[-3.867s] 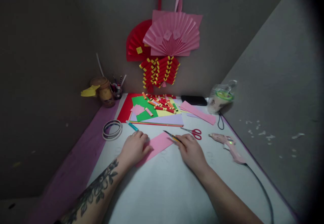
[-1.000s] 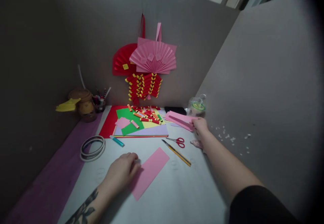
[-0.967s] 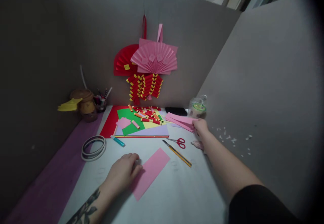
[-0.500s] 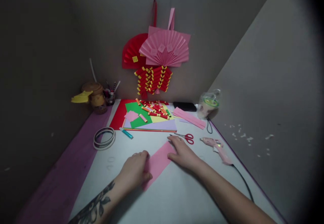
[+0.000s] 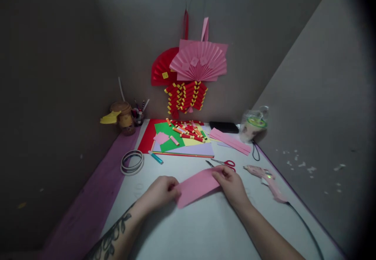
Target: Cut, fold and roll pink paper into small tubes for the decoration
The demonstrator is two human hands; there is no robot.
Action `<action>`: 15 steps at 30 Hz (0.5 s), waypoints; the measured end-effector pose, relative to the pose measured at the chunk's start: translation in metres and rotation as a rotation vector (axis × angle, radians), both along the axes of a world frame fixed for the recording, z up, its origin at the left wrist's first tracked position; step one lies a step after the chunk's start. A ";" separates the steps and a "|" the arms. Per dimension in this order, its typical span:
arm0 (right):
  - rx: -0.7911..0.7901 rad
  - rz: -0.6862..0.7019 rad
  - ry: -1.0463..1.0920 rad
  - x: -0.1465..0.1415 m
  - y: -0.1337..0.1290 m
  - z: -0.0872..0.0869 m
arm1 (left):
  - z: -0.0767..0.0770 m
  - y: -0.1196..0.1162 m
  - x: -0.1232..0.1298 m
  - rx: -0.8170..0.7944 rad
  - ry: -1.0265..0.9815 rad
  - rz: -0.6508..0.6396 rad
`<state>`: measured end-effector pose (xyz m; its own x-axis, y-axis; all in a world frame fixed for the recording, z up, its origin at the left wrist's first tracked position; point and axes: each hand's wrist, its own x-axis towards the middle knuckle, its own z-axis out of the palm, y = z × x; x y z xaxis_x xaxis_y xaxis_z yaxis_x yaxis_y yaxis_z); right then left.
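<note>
A pink paper strip [image 5: 198,186] is stretched between my two hands, slightly bowed and tilted, its right end higher. My left hand [image 5: 162,192] pinches the strip's left end between thumb and fingers. At the right end, my right hand [image 5: 232,183] grips it near the upper corner. Just beyond that hand lie red-handled scissors [image 5: 229,163], partly hidden by the fingers and paper. More pink strips [image 5: 230,141] rest farther back on the right.
Colored paper sheets [image 5: 194,150] with several small paper rolls [image 5: 192,136] lie at the back. Tape rolls [image 5: 132,163] and a teal glue tube or pen [image 5: 156,157] sit left. A pink glue gun [image 5: 268,181] with its cord lies right, near a bagged cup [image 5: 255,125].
The pink strip has been lifted off the table and turned more level. My right hand now pinches its right end instead of lying over it. The view has shifted slightly.
</note>
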<state>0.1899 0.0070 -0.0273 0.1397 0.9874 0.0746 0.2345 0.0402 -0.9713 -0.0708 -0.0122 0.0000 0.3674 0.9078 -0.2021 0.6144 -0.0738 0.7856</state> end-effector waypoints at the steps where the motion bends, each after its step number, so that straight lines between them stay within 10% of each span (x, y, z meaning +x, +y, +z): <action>1: 0.000 0.032 0.010 -0.003 0.000 0.000 | 0.001 -0.002 0.002 -0.058 -0.064 -0.041; 7: -0.012 0.197 0.197 -0.023 -0.008 -0.008 | -0.001 -0.011 0.016 -0.327 -0.338 -0.084; 15: 0.209 0.122 -0.178 -0.052 0.059 0.034 | -0.020 0.003 0.032 -0.370 -0.898 0.462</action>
